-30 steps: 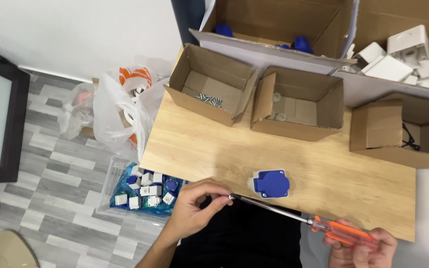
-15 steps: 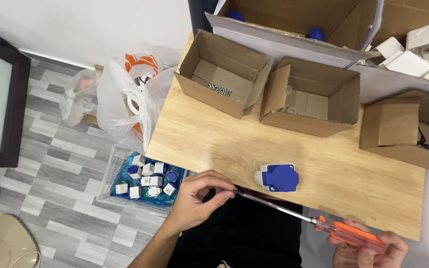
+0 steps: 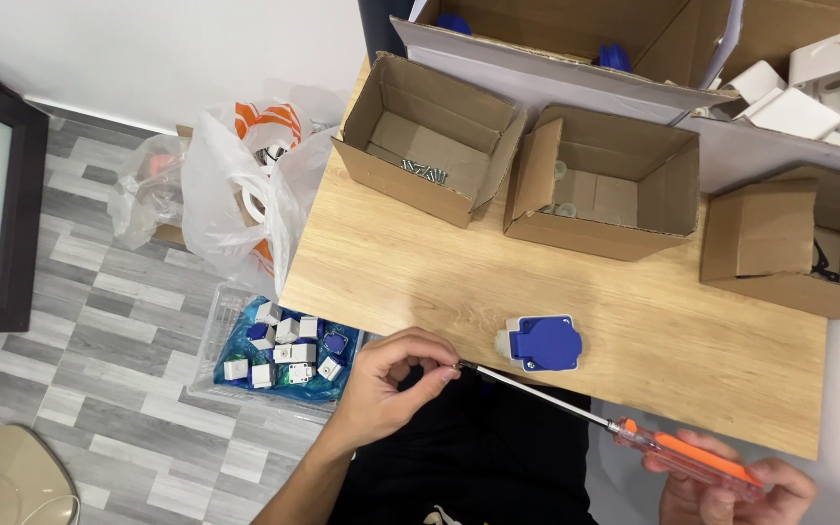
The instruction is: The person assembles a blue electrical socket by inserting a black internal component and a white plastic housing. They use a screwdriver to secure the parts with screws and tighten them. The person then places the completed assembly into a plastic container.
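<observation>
Left hand (image 3: 391, 384) pinching the screwdriver (image 3: 614, 428) tip just beside the blue socket (image 3: 540, 343), our right hand (image 3: 731, 486) closing around its orange handle past the wooden table's (image 3: 420, 282) near edge, we are seeing three open cardboard boxes (image 3: 430, 156) sitting beyond the socket.

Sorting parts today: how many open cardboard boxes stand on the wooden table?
3: left box holding screws, middle box, right box at the table's edge. More large cartons behind may not be on the table.

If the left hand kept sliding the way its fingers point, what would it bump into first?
Probably the blue and white socket. The left hand pinches the screwdriver tip, fingers pointing right along the table edge. Depth is unclear, so it might pass just in front.
</observation>
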